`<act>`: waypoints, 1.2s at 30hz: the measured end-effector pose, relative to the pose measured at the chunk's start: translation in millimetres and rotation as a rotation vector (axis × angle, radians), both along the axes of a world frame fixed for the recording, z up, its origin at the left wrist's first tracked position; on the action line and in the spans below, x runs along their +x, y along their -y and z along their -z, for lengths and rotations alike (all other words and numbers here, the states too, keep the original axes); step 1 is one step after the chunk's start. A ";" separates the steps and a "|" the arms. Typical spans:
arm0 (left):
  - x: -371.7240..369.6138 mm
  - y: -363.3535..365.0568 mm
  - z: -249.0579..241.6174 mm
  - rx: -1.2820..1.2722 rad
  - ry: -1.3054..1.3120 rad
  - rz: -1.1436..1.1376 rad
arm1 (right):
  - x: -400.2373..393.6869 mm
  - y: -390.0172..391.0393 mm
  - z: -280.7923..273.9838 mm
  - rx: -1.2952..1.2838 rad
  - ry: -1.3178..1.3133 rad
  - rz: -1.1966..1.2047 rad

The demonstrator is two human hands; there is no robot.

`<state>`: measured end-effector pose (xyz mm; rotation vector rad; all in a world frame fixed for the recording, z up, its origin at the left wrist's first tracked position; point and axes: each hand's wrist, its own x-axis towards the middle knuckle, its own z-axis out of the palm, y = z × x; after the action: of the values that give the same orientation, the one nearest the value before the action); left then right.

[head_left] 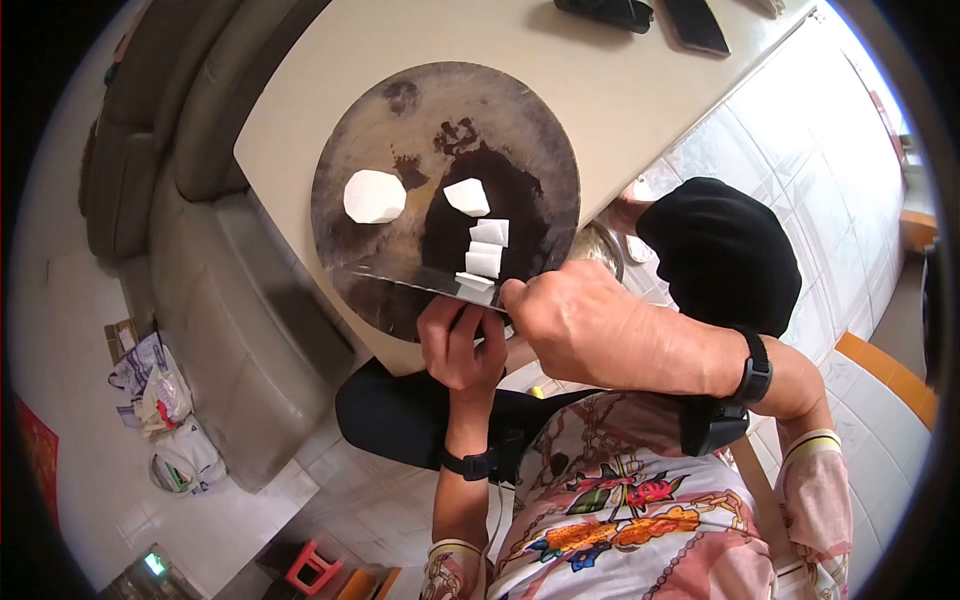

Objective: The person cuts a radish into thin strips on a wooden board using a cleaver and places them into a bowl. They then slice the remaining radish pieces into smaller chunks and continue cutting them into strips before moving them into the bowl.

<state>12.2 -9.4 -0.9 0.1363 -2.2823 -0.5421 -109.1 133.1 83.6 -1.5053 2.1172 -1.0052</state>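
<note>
A round, dark-stained wooden board (375,120) lies on the table. My right hand (575,320) is closed around the handle end of a knife (400,275), whose blade stretches leftward over the board. Just below the blade, the bent fingers of my left hand (462,345) press together near the board's edge; what they hold is hidden. Several thin white slices (484,260) line up beyond the blade, the nearest touching it. Above them sits a small white chunk (467,197). A larger white piece (375,197) rests at the board's left.
The cream table (300,75) carries a phone (697,25) and a black object (606,12) at its far side. A grey sofa (235,330) stands at the left, with bags (160,390) on the floor. A metal bowl (600,250) is partly visible right of the board.
</note>
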 end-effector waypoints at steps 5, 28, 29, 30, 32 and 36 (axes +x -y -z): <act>-0.8 0.3 -2.5 -0.026 0.002 -0.004 | -1.5 8.7 -6.4 0.016 -0.019 -0.003; 11.1 3.9 11.6 -0.025 0.080 -0.033 | 5.9 -12.4 -24.6 0.101 -0.087 -0.103; 10.9 3.0 10.9 -0.024 0.073 -0.053 | 5.3 -12.4 -24.5 0.104 -0.083 -0.101; 11.1 3.0 10.6 -0.022 0.075 -0.050 | 4.7 -12.3 -24.9 0.118 -0.087 -0.115; 11.7 3.1 9.5 -0.004 0.091 -0.044 | 3.3 -12.2 -26.3 0.134 -0.087 -0.130; 13.3 3.7 7.7 -0.024 0.110 -0.042 | 1.6 -9.8 -27.2 0.110 -0.068 -0.142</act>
<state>25.5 -13.0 -8.7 0.2061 -2.3858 -0.4967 -107.5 142.9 110.9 -1.6305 2.0414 -0.7861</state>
